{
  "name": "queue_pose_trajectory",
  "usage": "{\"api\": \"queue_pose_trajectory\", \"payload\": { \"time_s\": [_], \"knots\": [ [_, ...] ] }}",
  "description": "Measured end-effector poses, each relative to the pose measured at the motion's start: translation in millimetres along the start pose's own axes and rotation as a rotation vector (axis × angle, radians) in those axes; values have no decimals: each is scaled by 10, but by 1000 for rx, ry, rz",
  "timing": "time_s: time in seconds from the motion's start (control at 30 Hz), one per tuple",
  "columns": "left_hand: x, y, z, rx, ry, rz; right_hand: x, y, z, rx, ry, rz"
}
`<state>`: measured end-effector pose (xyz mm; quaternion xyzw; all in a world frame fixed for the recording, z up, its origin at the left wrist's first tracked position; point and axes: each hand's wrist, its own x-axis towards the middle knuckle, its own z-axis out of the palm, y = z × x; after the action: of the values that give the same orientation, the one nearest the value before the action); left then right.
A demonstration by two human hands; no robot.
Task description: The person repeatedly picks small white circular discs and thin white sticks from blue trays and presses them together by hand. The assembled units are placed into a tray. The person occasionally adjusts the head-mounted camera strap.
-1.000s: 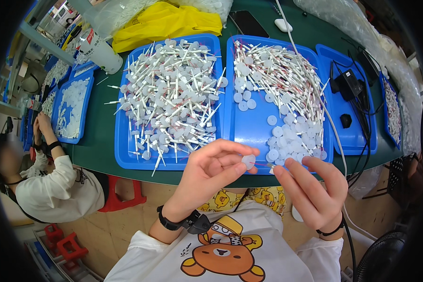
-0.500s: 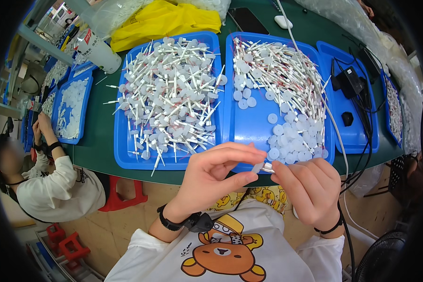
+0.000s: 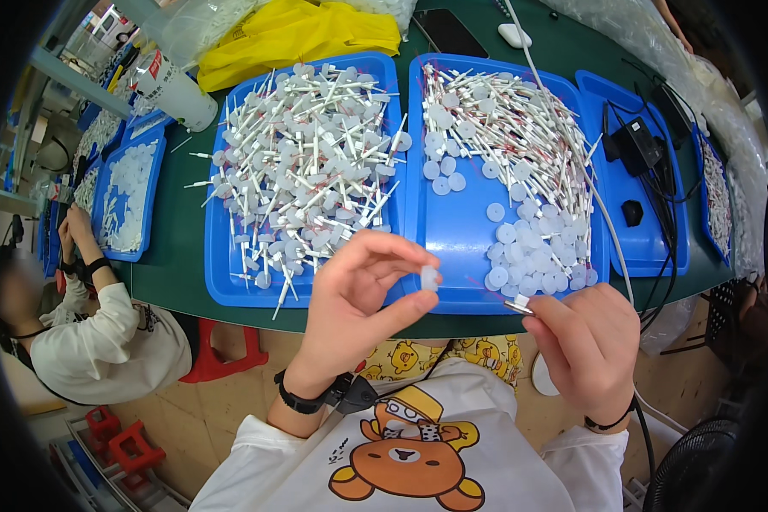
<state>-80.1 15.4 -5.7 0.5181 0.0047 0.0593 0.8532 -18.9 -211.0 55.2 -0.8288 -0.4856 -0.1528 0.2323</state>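
My left hand (image 3: 363, 294) pinches a small translucent white disc (image 3: 429, 277) on edge between thumb and fingertips, above the near edge of the blue trays. To the right, my right hand (image 3: 584, 341) is closed on a small white plug-like piece (image 3: 520, 301) with a shiny metallic part beside it and thin red wire near its end. A gap separates the two hands. Behind them, a blue tray (image 3: 448, 243) carries loose discs (image 3: 533, 247) at its near right and thin white sticks with red wires (image 3: 520, 119) farther back.
The left blue tray (image 3: 218, 286) is heaped with white sticks fitted with discs. A cable (image 3: 590, 192) crosses the right tray. Farther right, another tray (image 3: 648, 247) bears black adapters. A paper cup (image 3: 175, 94), yellow bag (image 3: 299, 38) and phone (image 3: 450, 34) lie behind; a co-worker (image 3: 102, 333) sits left.
My hands have moved apart from where they met. The left went left with the disc, and the right went right with the white plug-like piece.
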Motion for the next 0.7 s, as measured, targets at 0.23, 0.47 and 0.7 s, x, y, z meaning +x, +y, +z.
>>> {"api": "queue_pose_trajectory", "payload": {
  "time_s": [0.23, 0.47, 0.7],
  "knots": [
    [-7, -30, -20, -179, 23, -44, -14, -71, 8, -14, 48, 29],
    [-58, -101, 54, -331, 17, -202, 10, -144, 53, 106, -39, 16],
    [-69, -100, 35, -306, -36, -196, 15, -144, 38, 92, -48, 13]
  ]
}}
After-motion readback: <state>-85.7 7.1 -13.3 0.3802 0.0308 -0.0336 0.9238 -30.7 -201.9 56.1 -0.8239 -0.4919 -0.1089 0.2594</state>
